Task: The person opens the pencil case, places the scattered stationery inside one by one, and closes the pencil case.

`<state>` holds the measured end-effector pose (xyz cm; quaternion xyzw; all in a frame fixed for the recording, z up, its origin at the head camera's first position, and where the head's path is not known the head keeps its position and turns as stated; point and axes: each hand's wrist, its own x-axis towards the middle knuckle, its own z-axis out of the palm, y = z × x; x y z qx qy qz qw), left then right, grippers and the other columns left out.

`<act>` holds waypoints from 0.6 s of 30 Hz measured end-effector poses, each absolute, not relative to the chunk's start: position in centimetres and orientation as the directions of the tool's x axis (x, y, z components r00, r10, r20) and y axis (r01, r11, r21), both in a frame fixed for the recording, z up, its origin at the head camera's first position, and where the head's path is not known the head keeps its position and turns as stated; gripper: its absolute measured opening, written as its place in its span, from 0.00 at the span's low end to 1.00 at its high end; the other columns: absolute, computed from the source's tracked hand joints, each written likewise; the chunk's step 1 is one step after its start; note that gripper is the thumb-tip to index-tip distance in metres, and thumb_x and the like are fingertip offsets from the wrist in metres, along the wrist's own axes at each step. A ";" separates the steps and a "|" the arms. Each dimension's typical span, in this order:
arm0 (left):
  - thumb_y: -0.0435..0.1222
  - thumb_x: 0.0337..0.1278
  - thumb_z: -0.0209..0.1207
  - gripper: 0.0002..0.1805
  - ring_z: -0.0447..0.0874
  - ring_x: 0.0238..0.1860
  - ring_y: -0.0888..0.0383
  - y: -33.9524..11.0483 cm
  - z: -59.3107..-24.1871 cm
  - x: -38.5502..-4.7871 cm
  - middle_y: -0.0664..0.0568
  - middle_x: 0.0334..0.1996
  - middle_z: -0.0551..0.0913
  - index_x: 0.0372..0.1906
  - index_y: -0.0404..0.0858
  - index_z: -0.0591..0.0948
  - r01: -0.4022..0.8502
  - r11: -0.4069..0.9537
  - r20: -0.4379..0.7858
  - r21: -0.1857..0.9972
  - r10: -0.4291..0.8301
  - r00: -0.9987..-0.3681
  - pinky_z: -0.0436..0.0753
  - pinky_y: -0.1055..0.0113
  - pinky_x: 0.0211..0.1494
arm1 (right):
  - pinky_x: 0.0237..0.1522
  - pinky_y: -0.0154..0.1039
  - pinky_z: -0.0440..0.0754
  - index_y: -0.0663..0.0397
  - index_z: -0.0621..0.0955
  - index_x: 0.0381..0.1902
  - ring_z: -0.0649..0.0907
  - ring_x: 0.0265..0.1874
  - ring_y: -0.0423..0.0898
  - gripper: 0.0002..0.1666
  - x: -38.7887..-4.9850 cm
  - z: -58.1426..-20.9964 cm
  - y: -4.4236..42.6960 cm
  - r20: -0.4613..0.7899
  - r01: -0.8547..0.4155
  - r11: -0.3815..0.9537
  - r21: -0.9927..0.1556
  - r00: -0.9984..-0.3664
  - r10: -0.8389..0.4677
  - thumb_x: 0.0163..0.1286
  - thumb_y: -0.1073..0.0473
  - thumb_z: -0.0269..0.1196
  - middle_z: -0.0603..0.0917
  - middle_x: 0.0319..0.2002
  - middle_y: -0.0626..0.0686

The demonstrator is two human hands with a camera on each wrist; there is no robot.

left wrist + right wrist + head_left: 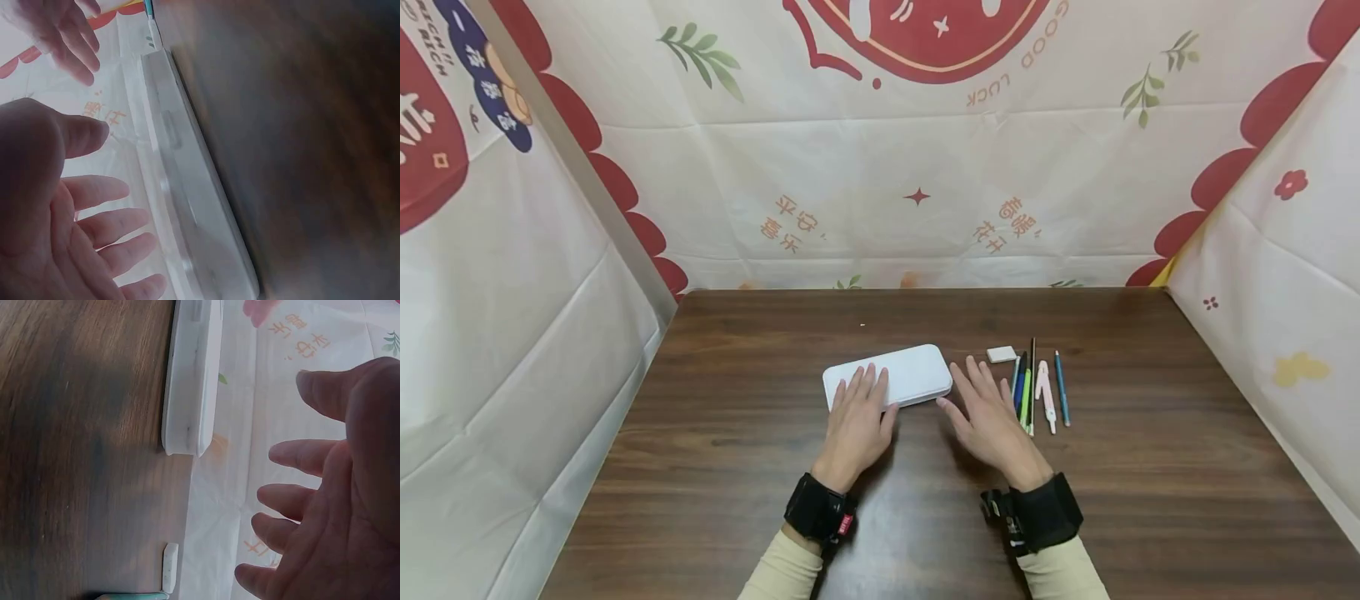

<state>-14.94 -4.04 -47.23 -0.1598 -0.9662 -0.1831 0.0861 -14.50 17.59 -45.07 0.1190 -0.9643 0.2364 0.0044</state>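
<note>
A white oblong case (917, 371), its lid down, lies slightly slanted on the brown table. My left hand (856, 429) is over its left half, palm down with fingers extended. From the left wrist view, the fingers seem to hover just above the case (181, 144). My right hand (996, 427) hovers off the case's right end, fingers spread and holding nothing. Just right of that hand lie a white eraser (1001, 354), a green pen (1025, 402), a dark blue pen (1019, 382), a white drawing compass (1047, 396) and a blue pencil (1062, 392).
A long thin dark stick (1033, 354) lies among the pens, its kind unclear. Printed white cloth (880, 158) hangs behind the table (745, 383) and along both sides. A tiny white speck lies near the back edge.
</note>
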 end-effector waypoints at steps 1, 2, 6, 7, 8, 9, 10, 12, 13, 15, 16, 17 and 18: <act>0.46 0.72 0.51 0.29 0.61 0.74 0.44 -4.0 -47.2 -14.9 0.41 0.72 0.66 0.72 0.37 0.68 0.346 0.882 0.233 0.321 0.280 -0.931 0.58 0.45 0.74 | 0.70 0.68 0.44 0.62 0.60 0.75 0.50 0.76 0.66 0.39 -14.5 -45.1 17.6 0.064 -0.236 0.859 -0.454 -0.970 -0.232 0.76 0.46 0.54 0.52 0.76 0.68; 0.46 0.72 0.52 0.30 0.61 0.74 0.44 -3.9 -47.2 -14.9 0.41 0.72 0.67 0.72 0.37 0.68 0.350 0.881 0.238 0.317 0.284 -0.929 0.58 0.45 0.74 | 0.70 0.68 0.44 0.62 0.61 0.75 0.50 0.76 0.66 0.39 -14.5 -45.0 17.6 0.062 -0.239 0.858 -0.455 -0.970 -0.237 0.76 0.47 0.55 0.53 0.76 0.68; 0.46 0.69 0.56 0.31 0.64 0.72 0.43 -3.8 -47.2 -15.0 0.40 0.70 0.69 0.71 0.36 0.69 0.370 0.879 0.260 0.300 0.297 -0.919 0.61 0.45 0.72 | 0.70 0.68 0.47 0.62 0.63 0.74 0.53 0.75 0.66 0.38 -14.5 -44.9 17.6 0.065 -0.254 0.853 -0.456 -0.965 -0.252 0.74 0.48 0.57 0.56 0.75 0.68; 0.46 0.68 0.57 0.31 0.65 0.72 0.43 -3.8 -47.2 -14.9 0.40 0.70 0.69 0.70 0.36 0.70 0.376 0.878 0.266 0.297 0.301 -0.915 0.61 0.45 0.72 | 0.70 0.68 0.48 0.62 0.63 0.74 0.53 0.75 0.65 0.38 -14.5 -44.9 17.6 0.063 -0.255 0.853 -0.456 -0.965 -0.254 0.74 0.48 0.57 0.56 0.75 0.68; 0.46 0.67 0.59 0.32 0.65 0.72 0.43 -3.8 -47.2 -14.9 0.40 0.70 0.70 0.70 0.35 0.70 0.381 0.876 0.270 0.296 0.305 -0.913 0.62 0.45 0.72 | 0.70 0.67 0.49 0.62 0.64 0.74 0.54 0.75 0.65 0.37 -14.5 -44.8 17.6 0.061 -0.255 0.853 -0.456 -0.965 -0.256 0.74 0.49 0.58 0.57 0.75 0.68; 0.45 0.66 0.60 0.32 0.65 0.71 0.43 -3.7 -47.2 -14.9 0.40 0.69 0.70 0.70 0.35 0.70 0.386 0.875 0.275 0.294 0.309 -0.910 0.62 0.45 0.72 | 0.70 0.67 0.49 0.61 0.64 0.73 0.55 0.75 0.65 0.37 -14.5 -44.8 17.7 0.058 -0.254 0.854 -0.454 -0.965 -0.257 0.74 0.49 0.58 0.58 0.75 0.68; 0.45 0.65 0.61 0.32 0.66 0.71 0.42 -3.7 -47.2 -14.9 0.39 0.69 0.71 0.70 0.35 0.70 0.393 0.872 0.286 0.291 0.313 -0.906 0.63 0.45 0.71 | 0.70 0.67 0.50 0.61 0.65 0.73 0.56 0.75 0.65 0.36 -14.5 -44.8 17.7 0.053 -0.253 0.855 -0.452 -0.965 -0.257 0.74 0.50 0.58 0.58 0.74 0.68; 0.43 0.63 0.63 0.32 0.68 0.69 0.42 -3.6 -47.3 -15.0 0.39 0.67 0.72 0.68 0.35 0.72 0.408 0.868 0.308 0.281 0.321 -0.895 0.65 0.46 0.70 | 0.70 0.66 0.52 0.62 0.67 0.72 0.58 0.74 0.65 0.34 -14.4 -44.8 17.7 0.049 -0.255 0.857 -0.448 -0.964 -0.261 0.75 0.51 0.58 0.60 0.74 0.68; 0.43 0.62 0.64 0.31 0.70 0.69 0.42 -3.6 -47.4 -15.0 0.39 0.66 0.74 0.67 0.34 0.73 0.417 0.866 0.322 0.276 0.325 -0.889 0.66 0.46 0.70 | 0.70 0.66 0.54 0.63 0.68 0.71 0.60 0.73 0.65 0.33 -14.4 -44.7 17.8 0.047 -0.257 0.857 -0.447 -0.963 -0.264 0.75 0.51 0.58 0.62 0.73 0.68; 0.41 0.60 0.66 0.30 0.72 0.66 0.42 -3.4 -47.5 -15.0 0.38 0.64 0.76 0.65 0.34 0.75 0.433 0.862 0.350 0.262 0.333 -0.876 0.69 0.47 0.68 | 0.69 0.65 0.57 0.65 0.71 0.68 0.63 0.72 0.65 0.31 -14.3 -44.7 17.8 0.048 -0.261 0.858 -0.442 -0.962 -0.268 0.74 0.53 0.58 0.65 0.71 0.68; 0.40 0.59 0.66 0.29 0.74 0.65 0.42 -3.4 -47.5 -15.0 0.38 0.63 0.77 0.63 0.33 0.76 0.439 0.861 0.363 0.257 0.335 -0.869 0.70 0.47 0.67 | 0.69 0.64 0.59 0.66 0.72 0.67 0.65 0.71 0.66 0.30 -14.3 -44.8 17.9 0.054 -0.267 0.858 -0.439 -0.961 -0.271 0.74 0.53 0.59 0.66 0.70 0.69; 0.40 0.58 0.67 0.28 0.75 0.64 0.43 -3.3 -47.5 -15.0 0.38 0.62 0.78 0.62 0.33 0.77 0.445 0.860 0.374 0.250 0.338 -0.864 0.71 0.48 0.67 | 0.68 0.64 0.61 0.67 0.73 0.66 0.66 0.70 0.66 0.29 -14.2 -44.8 17.9 0.059 -0.272 0.858 -0.436 -0.960 -0.274 0.73 0.54 0.60 0.68 0.69 0.69; 0.39 0.57 0.68 0.28 0.76 0.63 0.43 -3.3 -47.5 -14.9 0.38 0.61 0.79 0.61 0.33 0.78 0.452 0.858 0.385 0.244 0.342 -0.857 0.71 0.49 0.66 | 0.67 0.63 0.62 0.67 0.74 0.65 0.67 0.69 0.66 0.29 -14.2 -44.8 17.9 0.064 -0.275 0.858 -0.434 -0.959 -0.275 0.73 0.55 0.61 0.69 0.69 0.69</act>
